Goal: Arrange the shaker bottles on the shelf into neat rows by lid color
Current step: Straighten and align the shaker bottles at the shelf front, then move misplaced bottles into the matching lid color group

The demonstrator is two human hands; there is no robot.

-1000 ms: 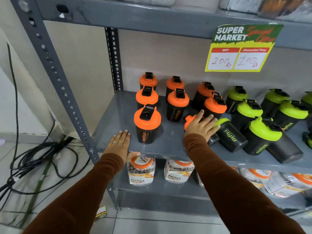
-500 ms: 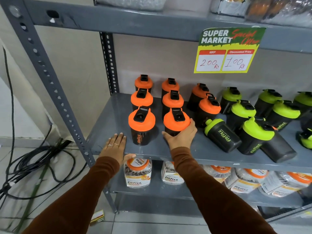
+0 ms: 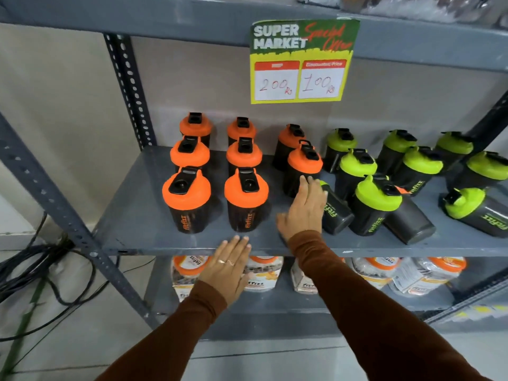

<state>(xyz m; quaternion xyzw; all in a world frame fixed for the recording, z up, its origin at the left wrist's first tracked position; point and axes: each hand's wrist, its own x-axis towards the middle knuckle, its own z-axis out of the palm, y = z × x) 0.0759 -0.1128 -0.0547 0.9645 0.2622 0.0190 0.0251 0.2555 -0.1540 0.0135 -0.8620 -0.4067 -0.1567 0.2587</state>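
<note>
The grey shelf (image 3: 143, 215) crosses the middle of the frame. On its left half, six orange-lid bottles stand upright in two columns of three; the front pair are the left front bottle (image 3: 186, 199) and the right front bottle (image 3: 246, 198). Two more orange-lid bottles stand just right of centre, the rear one (image 3: 288, 145) and the nearer one (image 3: 303, 169).

My right hand (image 3: 303, 213) is at frame centre, grip released, fingers extended and reaching between the nearer orange-lid bottle and a green-lid bottle lying on its side (image 3: 334, 213). The fingertips (image 3: 305, 180) are at the base of the orange-lid bottle; contact cannot be confirmed because of blur.

My left hand (image 3: 228, 268) is at lower centre, grip released, palm flat, fingertips against the front edge of the shelf.

Green-lid bottles occupy the right half: several upright, one (image 3: 375, 204) leaning on a fallen bottle, another (image 3: 475, 211) on its side at far right.

A price sign (image 3: 301, 60) hangs at upper centre.
</note>
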